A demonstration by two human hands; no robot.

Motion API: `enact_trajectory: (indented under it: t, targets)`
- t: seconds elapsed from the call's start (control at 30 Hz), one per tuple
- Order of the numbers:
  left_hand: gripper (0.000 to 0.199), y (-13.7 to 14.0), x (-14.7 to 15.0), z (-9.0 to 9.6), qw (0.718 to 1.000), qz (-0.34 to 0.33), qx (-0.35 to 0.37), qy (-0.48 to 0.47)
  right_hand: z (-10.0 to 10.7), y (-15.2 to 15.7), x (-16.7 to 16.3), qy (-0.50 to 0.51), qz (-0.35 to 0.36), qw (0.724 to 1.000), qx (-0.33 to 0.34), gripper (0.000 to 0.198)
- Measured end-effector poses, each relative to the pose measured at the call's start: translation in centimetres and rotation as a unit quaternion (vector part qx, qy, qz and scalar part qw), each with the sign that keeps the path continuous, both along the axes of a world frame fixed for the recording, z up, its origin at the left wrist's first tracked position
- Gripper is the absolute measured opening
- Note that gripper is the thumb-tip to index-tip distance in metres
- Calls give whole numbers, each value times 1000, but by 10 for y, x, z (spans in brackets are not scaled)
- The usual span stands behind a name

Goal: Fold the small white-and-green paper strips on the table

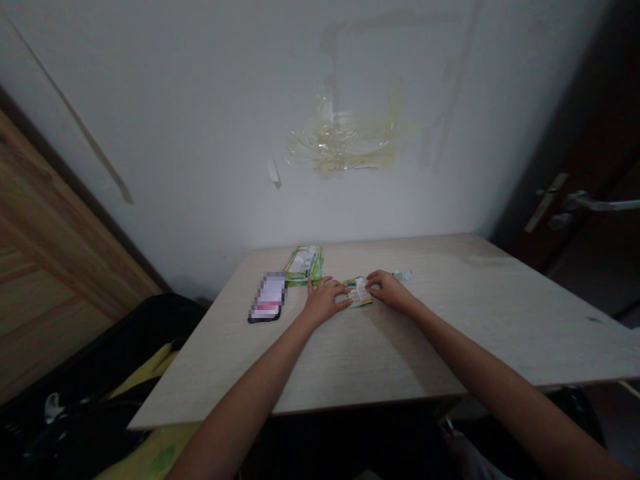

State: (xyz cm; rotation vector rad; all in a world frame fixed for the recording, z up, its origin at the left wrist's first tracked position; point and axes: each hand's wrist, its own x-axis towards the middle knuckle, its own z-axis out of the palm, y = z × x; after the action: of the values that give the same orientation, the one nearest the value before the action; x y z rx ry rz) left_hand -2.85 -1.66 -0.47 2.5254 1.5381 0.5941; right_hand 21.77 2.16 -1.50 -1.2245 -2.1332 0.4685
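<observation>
A small printed packet (359,292), white and green with a yellow edge, lies on the table between my hands. My left hand (325,300) is open, its fingers spread, with the thumb and fingertips touching the packet's left side. At the right edge, my right hand (390,291) is closed, thumb and fingers pinching the packet. Just behind my left hand lies a stack of flat green-and-white packets (304,263). Beyond my right hand, partly hidden by it, is a small white-and-green strip (402,275).
A phone (269,298) with a lit, blurred screen lies left of my left hand. The pale wooden table (450,333) meets a wall with old tape (350,147) on it. A wooden panel (50,267) stands left; a dark door with a metal handle (610,204) is right.
</observation>
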Motion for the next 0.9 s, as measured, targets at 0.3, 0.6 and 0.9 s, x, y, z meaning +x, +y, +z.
enact_trajectory:
  t: [0.3,0.6,0.9]
  targets:
    - [32,0,0,2,1000,3,-2,9,1,3,9,-26,43,999,-20,21]
    - [31,-2,0,5,1000,-4,4,6,4,-1,20,-55,83,993,-58,42]
    - [27,0,0,1,1000,-4,4,-5,0,-3,24,-47,89,993,-60,44]
